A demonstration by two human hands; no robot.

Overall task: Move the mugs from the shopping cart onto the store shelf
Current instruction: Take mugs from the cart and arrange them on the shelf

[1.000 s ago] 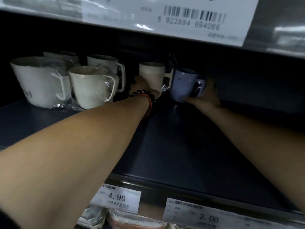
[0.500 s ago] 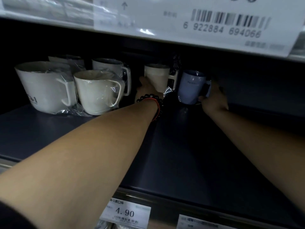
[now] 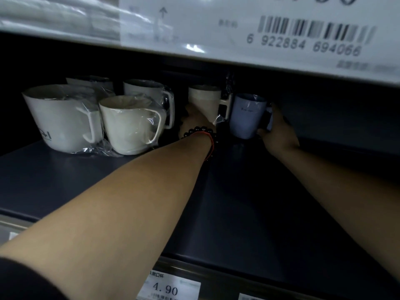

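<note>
"4.90" on shelf price tag [image 3: 170, 287]

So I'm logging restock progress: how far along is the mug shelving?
Done: four plastic-wrapped white mugs stand at the left of the dark shelf. In hand: the left hand holds a cream wrapped mug, the right hand a pale blue mug, both at the back. Left: letting go; the cart is out of view.
</note>
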